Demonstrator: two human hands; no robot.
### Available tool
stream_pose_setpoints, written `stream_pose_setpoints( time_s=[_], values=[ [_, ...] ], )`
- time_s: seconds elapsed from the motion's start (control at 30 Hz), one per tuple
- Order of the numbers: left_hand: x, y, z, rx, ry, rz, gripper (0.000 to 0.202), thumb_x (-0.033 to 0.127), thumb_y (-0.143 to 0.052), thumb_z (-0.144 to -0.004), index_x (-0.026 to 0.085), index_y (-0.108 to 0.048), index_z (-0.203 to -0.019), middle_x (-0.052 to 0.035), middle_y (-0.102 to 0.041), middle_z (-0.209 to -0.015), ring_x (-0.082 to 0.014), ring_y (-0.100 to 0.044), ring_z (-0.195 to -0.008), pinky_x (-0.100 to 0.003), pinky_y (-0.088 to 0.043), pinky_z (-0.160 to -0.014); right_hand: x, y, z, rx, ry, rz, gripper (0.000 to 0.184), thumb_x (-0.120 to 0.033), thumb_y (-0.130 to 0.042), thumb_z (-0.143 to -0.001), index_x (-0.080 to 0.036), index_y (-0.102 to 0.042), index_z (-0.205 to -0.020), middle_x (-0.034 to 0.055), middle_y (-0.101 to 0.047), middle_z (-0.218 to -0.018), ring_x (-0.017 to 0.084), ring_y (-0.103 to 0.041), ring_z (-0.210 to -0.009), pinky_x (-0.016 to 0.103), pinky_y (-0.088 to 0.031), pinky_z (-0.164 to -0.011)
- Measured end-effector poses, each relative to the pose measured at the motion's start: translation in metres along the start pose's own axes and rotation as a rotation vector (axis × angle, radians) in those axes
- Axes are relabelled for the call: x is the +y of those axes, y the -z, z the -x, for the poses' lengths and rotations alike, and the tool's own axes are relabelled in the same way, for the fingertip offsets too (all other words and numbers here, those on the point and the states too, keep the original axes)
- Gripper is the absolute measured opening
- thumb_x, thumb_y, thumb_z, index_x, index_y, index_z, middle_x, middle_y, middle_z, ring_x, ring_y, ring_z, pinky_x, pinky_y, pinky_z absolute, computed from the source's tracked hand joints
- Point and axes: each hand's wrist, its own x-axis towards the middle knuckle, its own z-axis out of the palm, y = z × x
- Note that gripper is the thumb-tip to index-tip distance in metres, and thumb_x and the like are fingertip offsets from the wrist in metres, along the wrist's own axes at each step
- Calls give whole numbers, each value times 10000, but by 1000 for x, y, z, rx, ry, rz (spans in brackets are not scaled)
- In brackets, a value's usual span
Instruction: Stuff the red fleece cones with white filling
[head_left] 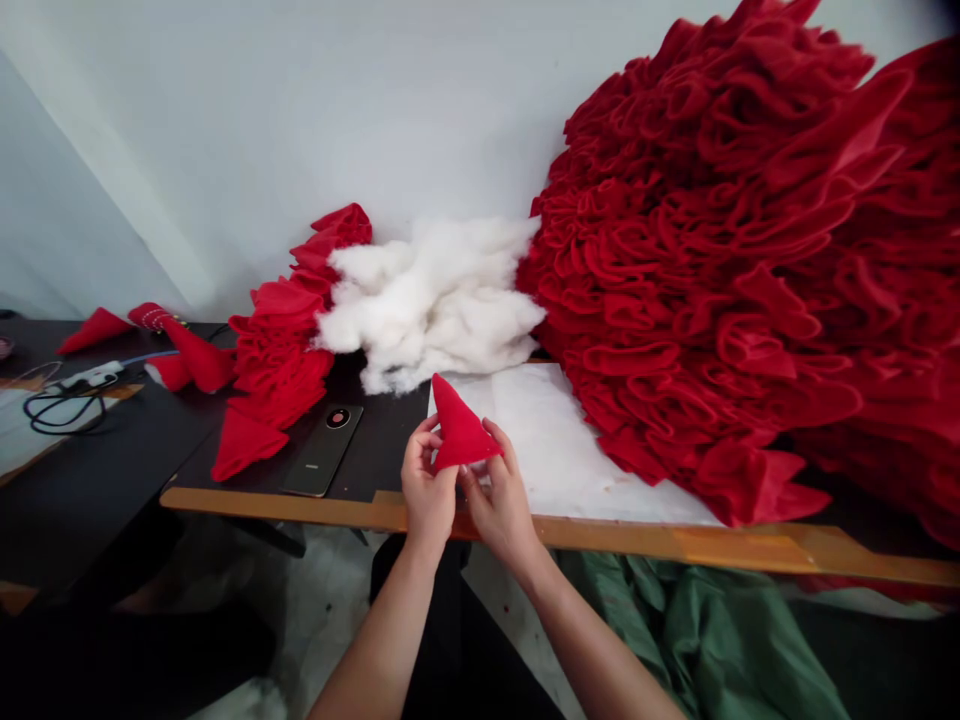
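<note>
Head view, single frame. Left grip [427, 490] and right grip [499, 510] both closed on a small red fabric cone [459, 425], pinched between thumbs and fingers along its lower edge, tip up and tilted slightly left, just above the wooden front edge of the surface [637, 543]. Cone's opening hidden by the fingers; contents impossible to tell. Pressure appears shared between both sides and kept low on the cone, leaving the tip uncrushed: a suitable hold for soft fabric. Just beyond the right grip, a white sheet [570, 440] lying flat on the surface. Further ahead of both grips, a loose mass of white fiberfill [431, 305]. To the right of the right grip, a large heap of red fabric pieces [720, 250], overlapping the sheet's far side. Left of the left grip, a black smartphone [324, 450], then a smaller pile of red fabric pieces [281, 350]. Further left, a white power strip [90, 377] with black cable. Below and right of the grips, green cloth [712, 640] beyond the surface edge.
</note>
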Motion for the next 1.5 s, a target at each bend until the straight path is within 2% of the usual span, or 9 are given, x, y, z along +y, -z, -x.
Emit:
stream_pose_setpoints(
  time_s=[0.1,0.37,0.5,0.63,0.73,0.97,1.17,1.33,1.5],
  values=[
    [2,1,0,-7,24,15,199,160,-672,-659,170,-482,-718,-98,-560,-1251,-195,-584,-1031,-244,-475,-789,0,3,-7,-116,-38,-122,331,-312,-536,-877,-169,-525,-1175,167,-202,-1488,313,-376,-1295,479,-441,-984],
    [16,11,-9,-172,185,335,354,417,-761,-621,188,-567,-809,-41,-615,-997,-147,-586,-791,-234,-454,-653,-1,10,-24,-151,-161,-318,185,-253,-572,-819,-198,-632,-986,74,-591,-1026,258,-573,-960,417,-500,-857],
    [19,6,-23,10,460,445,447,480,-772,-618,178,-573,-880,-10,-623,-765,-134,-594,-666,-238,-470,-617,2,5,-16,-161,-9,-261,241,-197,-560,-790,-193,-614,-1026,108,-494,-1187,267,-516,-1109,408,-491,-903],
    [17,-1,-31,-37,673,487,307,359,-717,-722,130,-600,-888,-59,-659,-798,-157,-640,-667,-249,-508,-608,1,1,-14,-203,177,-91,429,-85,-452,-790,-175,-519,-1204,149,-279,-1423,279,-331,-1323,479,-375,-1051],
    [17,-4,-30,-50,627,546,251,279,-708,-748,126,-609,-921,-85,-684,-886,-180,-672,-763,-256,-537,-676,0,0,-19,-210,256,51,544,-17,-420,-741,-174,-490,-1258,136,-153,-1504,307,-198,-1386,543,-314,-1084],
    [29,-3,-30,-94,815,545,421,507,-485,-877,117,-637,-836,-86,-689,-759,-158,-663,-674,-230,-539,-623,2,4,-26,-156,482,88,294,-61,-519,-785,-199,-656,-1005,103,-363,-1417,356,-269,-1345,609,-317,-1064],
    [28,-3,-29,-76,827,579,524,566,-409,-884,106,-660,-898,-100,-706,-803,-174,-669,-685,-239,-533,-615,-5,-2,-21,-180,392,178,447,-30,-441,-801,-217,-579,-1183,51,-102,-1539,332,-190,-1384,565,-329,-1083],
    [28,0,-26,37,784,532,446,503,-458,-892,102,-653,-915,-75,-707,-791,-142,-656,-632,-218,-528,-586,-10,-5,-25,-243,384,301,488,-12,-469,-733,-128,-570,-1196,168,-219,-1478,382,-186,-1364,604,-325,-1067],
    [28,3,-28,24,772,593,475,540,-441,-884,117,-656,-913,-79,-707,-802,-150,-662,-638,-228,-529,-589,-9,-3,-22,-261,430,194,464,-30,-452,-779,-179,-556,-1206,138,-194,-1478,373,-190,-1370,606,-329,-1063]
  ],
)
